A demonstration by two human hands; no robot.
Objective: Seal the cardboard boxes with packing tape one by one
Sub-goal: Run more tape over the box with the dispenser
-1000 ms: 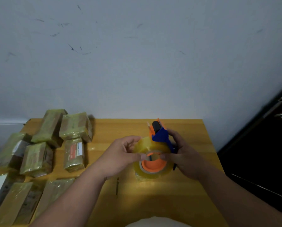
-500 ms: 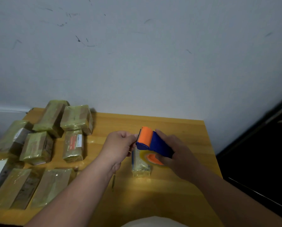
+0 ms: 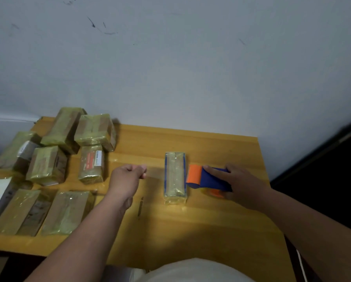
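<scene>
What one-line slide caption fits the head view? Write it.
Right hand holds the tape dispenser beside a wrapped box; left hand pinches drawn-out tape.

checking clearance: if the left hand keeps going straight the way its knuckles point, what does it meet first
Probably the box standing alone mid-table. The left hand is curled, pointing right across bare table, and nothing lies between them. Depth is unclear, so it might pass just short of it.
</scene>
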